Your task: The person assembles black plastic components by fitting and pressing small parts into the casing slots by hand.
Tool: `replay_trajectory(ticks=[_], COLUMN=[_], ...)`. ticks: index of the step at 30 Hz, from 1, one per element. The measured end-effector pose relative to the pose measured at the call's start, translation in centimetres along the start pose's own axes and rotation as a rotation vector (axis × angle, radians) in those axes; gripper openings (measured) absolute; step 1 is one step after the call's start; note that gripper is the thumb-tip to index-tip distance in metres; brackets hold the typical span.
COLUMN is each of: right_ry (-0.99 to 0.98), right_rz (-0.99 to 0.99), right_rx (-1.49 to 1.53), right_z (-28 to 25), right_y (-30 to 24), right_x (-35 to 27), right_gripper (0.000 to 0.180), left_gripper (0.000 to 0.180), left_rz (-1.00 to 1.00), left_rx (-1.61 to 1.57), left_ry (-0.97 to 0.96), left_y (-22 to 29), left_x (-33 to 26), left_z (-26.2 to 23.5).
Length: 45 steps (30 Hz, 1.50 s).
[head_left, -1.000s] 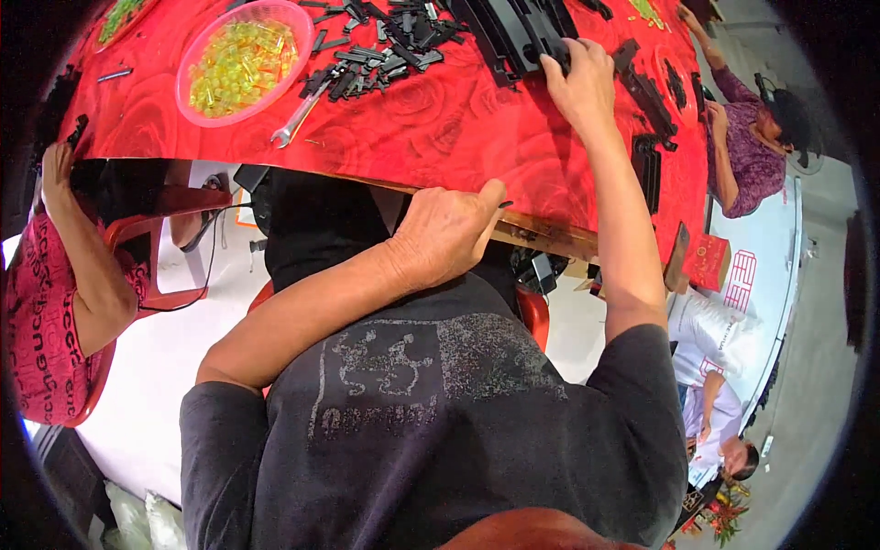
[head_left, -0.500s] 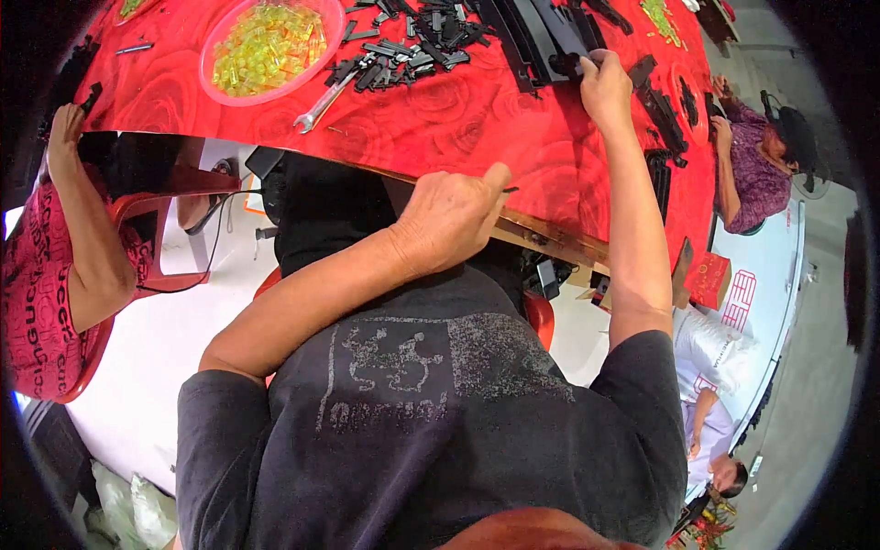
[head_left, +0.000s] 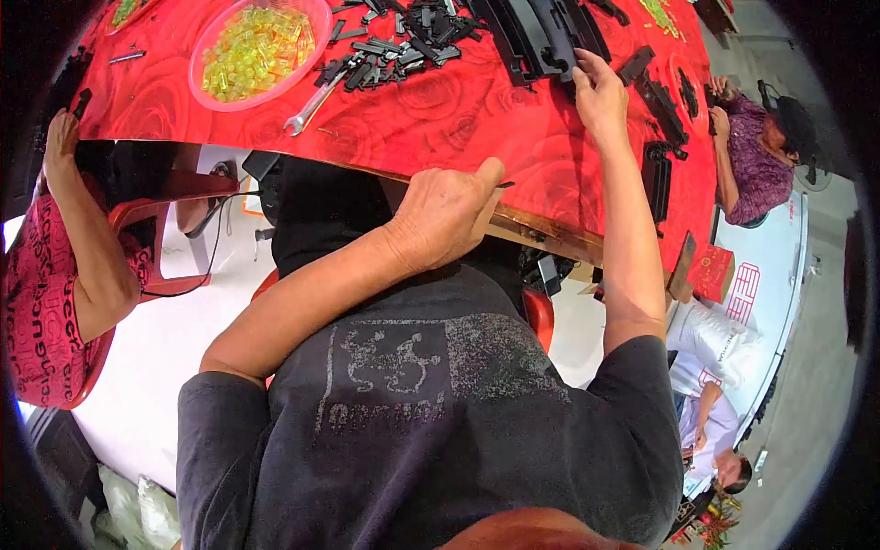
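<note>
My left hand (head_left: 449, 215) is closed in front of the table edge, thumb uppermost. From its fingers pokes the tip of a small dark piece (head_left: 506, 185); the rest is hidden in the palm. At the far right of centre, my right hand (head_left: 602, 101) pinches the near end of a long black plastic part (head_left: 555, 41), which lies on the red tablecloth (head_left: 431, 137) beside other long black parts (head_left: 507, 41). To their left spreads a loose heap of short black plastic pieces (head_left: 426, 37). A metal wrench (head_left: 316, 103) lies by that heap.
A pink bowl (head_left: 196, 78) of yellow-green clear pieces (head_left: 257, 55) stands left. More black parts (head_left: 662, 105) lie right of my right hand. A co-worker's arm (head_left: 96, 266) is at the left edge; another person (head_left: 765, 165) sits across at right. A wooden table edge (head_left: 550, 234) fronts me.
The long black part under my right hand has turned a little, and the hand has shifted slightly with its fingers further extended. My left hand stays nearly in place.
</note>
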State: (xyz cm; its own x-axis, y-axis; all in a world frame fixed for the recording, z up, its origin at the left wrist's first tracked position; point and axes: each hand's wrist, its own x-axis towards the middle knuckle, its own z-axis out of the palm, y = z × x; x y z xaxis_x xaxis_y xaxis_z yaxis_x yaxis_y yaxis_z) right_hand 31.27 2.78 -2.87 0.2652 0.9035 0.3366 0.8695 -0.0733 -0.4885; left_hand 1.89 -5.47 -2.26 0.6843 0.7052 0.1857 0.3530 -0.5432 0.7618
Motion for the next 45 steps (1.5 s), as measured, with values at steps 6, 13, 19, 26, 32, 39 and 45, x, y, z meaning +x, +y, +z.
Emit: replay_trajectory(ticks=[6,13,19,26,32,39,45], right_ry=[-0.173,-0.319,-0.463,-0.485,-0.570,-0.497,-0.447], right_rz=[0.556,0.589,0.677,0.866,0.799,0.859,0.852], right_rx=[0.804,1.391,1.774,1.680,1.620,1.437,1.221], right_z=[-2.0,-6.2,-7.0,-7.1,-6.5,-5.9,-5.9], right_y=[0.0,0.9,-2.1,-3.7,-4.5,-6.2,-6.9], right_x=[-0.4,-7.5,-15.1,-19.3,-20.4,-18.9,-18.4], right_gripper=[0.036,0.047,0.068,0.074,0.069,0.045,0.042], left_gripper=[0.017,0.013,0.012,0.008,0.013,0.010,0.012], left_rz=[-0.033,0.051,0.077,0.169,0.473,0.194,0.127], left_rx=[0.011,0.093,0.293,0.361,0.058,0.458,0.276], left_ry=[0.023,0.338,0.477,0.555,0.447,0.250,0.154], left_y=[-0.6,-4.8,-7.6,-9.2,-9.4,-8.7,-5.1], left_x=[0.6,2.4,3.6,7.8,9.9,9.9,8.1], left_z=[-0.7,-2.6,-3.7,-5.5,-7.6,-8.3,-7.7])
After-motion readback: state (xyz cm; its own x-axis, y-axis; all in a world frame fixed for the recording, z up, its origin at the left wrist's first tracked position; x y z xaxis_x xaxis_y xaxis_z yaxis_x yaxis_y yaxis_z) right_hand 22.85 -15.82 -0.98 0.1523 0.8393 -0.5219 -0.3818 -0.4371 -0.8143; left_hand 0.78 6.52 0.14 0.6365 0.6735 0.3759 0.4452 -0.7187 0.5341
